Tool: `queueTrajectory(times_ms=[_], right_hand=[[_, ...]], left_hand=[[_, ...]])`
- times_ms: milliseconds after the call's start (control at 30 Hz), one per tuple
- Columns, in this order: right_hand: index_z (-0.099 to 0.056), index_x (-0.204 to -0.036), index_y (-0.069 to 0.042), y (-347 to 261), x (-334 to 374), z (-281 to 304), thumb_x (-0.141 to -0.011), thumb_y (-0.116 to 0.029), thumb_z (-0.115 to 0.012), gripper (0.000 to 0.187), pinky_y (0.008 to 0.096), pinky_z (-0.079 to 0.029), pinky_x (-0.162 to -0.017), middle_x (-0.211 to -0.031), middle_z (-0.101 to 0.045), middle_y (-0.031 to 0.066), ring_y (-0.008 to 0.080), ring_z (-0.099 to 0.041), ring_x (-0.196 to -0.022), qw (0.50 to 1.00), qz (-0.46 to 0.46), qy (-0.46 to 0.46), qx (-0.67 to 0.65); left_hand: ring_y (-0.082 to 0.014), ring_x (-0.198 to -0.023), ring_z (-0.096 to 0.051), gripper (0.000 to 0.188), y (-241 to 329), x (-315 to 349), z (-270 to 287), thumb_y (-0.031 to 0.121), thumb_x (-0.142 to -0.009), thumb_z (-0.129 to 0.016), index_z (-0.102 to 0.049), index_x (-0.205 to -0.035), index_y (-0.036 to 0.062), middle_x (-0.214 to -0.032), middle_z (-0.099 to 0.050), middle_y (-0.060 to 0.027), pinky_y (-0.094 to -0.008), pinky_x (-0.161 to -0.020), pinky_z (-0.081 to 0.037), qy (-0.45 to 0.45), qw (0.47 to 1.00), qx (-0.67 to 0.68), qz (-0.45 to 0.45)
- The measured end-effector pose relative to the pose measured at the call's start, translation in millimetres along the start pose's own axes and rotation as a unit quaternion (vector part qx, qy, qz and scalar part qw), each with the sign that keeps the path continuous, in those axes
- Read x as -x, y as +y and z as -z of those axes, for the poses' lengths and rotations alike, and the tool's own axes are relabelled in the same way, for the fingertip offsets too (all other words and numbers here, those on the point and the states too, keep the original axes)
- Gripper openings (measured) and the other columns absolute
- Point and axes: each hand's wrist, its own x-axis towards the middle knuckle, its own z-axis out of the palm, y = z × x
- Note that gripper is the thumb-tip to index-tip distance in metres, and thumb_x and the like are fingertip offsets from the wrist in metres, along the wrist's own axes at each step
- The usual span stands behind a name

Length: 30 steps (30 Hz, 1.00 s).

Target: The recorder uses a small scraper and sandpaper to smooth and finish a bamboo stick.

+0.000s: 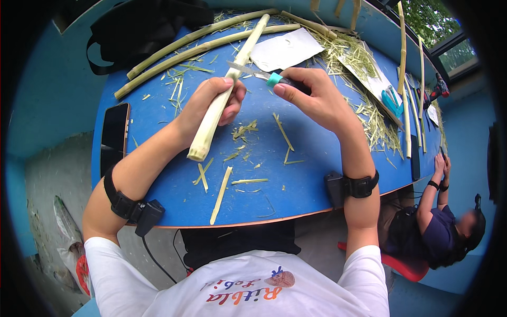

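Left grip [205, 105] grasps a pale-green cylindrical stalk [213, 119] above the blue tabletop [306, 182]; right grip [321, 98] holds a teal-and-black-handled metal knife [273, 80] at it. Step judged: shaving; next stroke requires steady support.

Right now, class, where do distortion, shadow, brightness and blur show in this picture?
Head view: fisheye distortion bows the front edge of the table, and the corners go black; head view: a soft shadow darkens the table near the right hand; head view: daylight is bright at the window; head view: the stalk looks fairly sharp, but the co-worker is blurred at the face.
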Motion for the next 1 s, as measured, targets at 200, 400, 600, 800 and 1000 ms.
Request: queueTrajectory(times_ms=[200,400,600,800,1000], right_hand=[[-0.066,-0.091,0.003,-2.9,0.8,-0.2,-0.085,-0.031,-0.065,0.035,0.0333,-0.038,-0.054,-0.061,-0.053,0.0115,0.0184,-0.045,-0.056,0.999,-0.015,0.010,0.040],[-0.068,-0.090,0.002,-5.9,-0.3,-0.8,-0.084,-0.032,-0.065,0.034,0.0374,-0.041,-0.057,-0.065,-0.059,0.0172,0.0290,-0.053,-0.058,0.993,-0.035,0.040,0.101],[-0.068,-0.084,0.001,20.0,-10.4,-8.5,-0.083,-0.033,-0.065,0.034,0.0397,-0.044,-0.058,-0.066,-0.061,0.0181,0.0334,-0.058,-0.062,0.977,0.018,0.146,0.154],[-0.068,-0.086,0.002,21.9,-6.6,15.9,-0.085,-0.030,-0.065,0.033,0.0364,-0.041,-0.055,-0.061,-0.058,0.0137,0.0240,-0.052,-0.055,0.971,-0.033,0.209,0.113],[-0.067,-0.088,0.003,5.4,-2.9,2.0,-0.085,-0.030,-0.066,0.034,0.0330,-0.037,-0.053,-0.059,-0.054,0.0107,0.0177,-0.046,-0.054,0.998,0.006,0.063,0.029]], left_hand=[[-0.0056,-0.053,-0.041,0.024,0.9,-0.6,-7.2,0.030,-0.093,-0.053,-0.050,-0.088,0.0063,-0.062,-0.046,0.0006,-0.0201,-0.049,-0.035,0.032,0.999,-0.040,-0.011],[-0.0054,-0.051,-0.040,0.019,1.0,-1.0,-5.5,0.024,-0.092,-0.055,-0.050,-0.088,0.0063,-0.062,-0.046,0.0018,-0.0203,-0.048,-0.035,0.040,0.996,-0.077,0.019],[-0.0057,-0.049,-0.041,0.018,-3.7,0.4,-9.7,0.023,-0.090,-0.055,-0.050,-0.087,0.0061,-0.061,-0.048,0.0013,-0.0209,-0.046,-0.035,0.028,0.985,-0.169,0.001],[-0.0062,-0.047,-0.040,0.018,-3.8,-1.1,-11.0,0.022,-0.091,-0.052,-0.049,-0.083,0.0062,-0.057,-0.046,0.0004,-0.0211,-0.044,-0.034,0.065,0.988,-0.135,-0.026],[-0.0058,-0.044,-0.037,0.019,-2.2,-1.1,-10.8,0.021,-0.092,-0.051,-0.049,-0.081,0.0066,-0.057,-0.045,0.0003,-0.0207,-0.041,-0.032,0.021,0.994,-0.107,-0.010]])
